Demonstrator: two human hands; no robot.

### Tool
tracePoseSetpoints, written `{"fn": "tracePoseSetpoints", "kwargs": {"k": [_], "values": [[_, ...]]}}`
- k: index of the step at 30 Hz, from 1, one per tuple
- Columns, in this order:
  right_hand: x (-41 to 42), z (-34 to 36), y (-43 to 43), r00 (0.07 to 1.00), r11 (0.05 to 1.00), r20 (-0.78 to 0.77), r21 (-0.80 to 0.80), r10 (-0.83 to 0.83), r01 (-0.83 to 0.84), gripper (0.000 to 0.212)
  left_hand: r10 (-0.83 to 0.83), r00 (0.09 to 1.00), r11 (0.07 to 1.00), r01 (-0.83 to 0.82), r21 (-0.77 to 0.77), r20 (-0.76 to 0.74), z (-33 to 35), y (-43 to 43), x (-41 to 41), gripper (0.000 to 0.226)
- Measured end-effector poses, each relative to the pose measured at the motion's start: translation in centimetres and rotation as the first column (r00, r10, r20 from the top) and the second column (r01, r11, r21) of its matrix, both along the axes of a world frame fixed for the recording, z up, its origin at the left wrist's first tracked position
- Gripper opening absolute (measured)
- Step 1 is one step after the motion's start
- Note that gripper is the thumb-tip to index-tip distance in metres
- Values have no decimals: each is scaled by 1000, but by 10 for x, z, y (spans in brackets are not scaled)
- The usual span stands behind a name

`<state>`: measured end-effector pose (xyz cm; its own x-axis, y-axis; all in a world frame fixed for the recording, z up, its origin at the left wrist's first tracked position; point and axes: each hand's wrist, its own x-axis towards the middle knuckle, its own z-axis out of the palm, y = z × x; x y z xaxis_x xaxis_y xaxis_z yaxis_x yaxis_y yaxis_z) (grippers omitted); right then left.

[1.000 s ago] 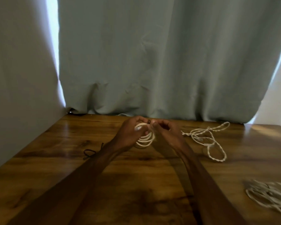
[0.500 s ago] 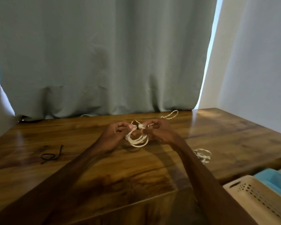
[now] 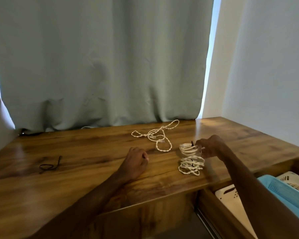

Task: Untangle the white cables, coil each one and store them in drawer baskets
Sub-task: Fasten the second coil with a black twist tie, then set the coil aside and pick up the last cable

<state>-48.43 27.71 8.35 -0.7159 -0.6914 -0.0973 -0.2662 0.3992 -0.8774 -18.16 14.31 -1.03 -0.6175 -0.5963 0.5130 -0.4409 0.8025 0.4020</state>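
White cables (image 3: 192, 163) sit in three lots toward the right of the wooden counter (image 3: 76, 178), which runs back to a pale green curtain (image 3: 102, 66). At the counter's right end an open drawer (image 3: 207, 202) shows a blue basket (image 3: 286, 192) between two cream baskets (image 3: 230, 200). No cable lies in any part of them that shows.

The left hand (image 3: 136, 161) rests on the counter with its fingers curled under in a loose fist and nothing visible in it. The right hand (image 3: 211, 148) is raised just above the counter, its fingers pinched together on one side of a coiled cable (image 3: 188, 150).

A loose cable (image 3: 155, 136), twisted and not yet coiled, sprawls near the curtain. A wound bundle (image 3: 188, 169) lies on the counter directly under the held coil. A short black tie (image 3: 192, 144) stands up from the held coil, and a spare black tie (image 3: 49, 166) lies well apart to the left.

The cord looks light, soft and springy, so a coil gripped by a single strand would likely spill its loops. The safer hold is across all the turns at once, where the tie crosses them. The loose cable is probably best taken at one end and wound from there.
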Motion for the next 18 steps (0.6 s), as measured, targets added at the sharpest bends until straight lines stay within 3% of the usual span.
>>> {"fn": "tracePoseSetpoints", "kwargs": {"k": [5, 11, 18], "values": [[-15, -25, 3, 998, 999, -37, 23, -46, 47, 40, 12, 1000, 1000, -12, -16, -6, -1, -1, 1, 7], [-16, -34, 4, 959, 995, -282, 84, -24, 50, 52, 27, 999, 1000, -27, 7, -18, -1, -8, -2, 5], [-3, -26, -5, 911, 1000, -411, 3, 19, -20, 53, 70, 998, 997, -69, 33, -11, 3, -26, 2, 5]]}}
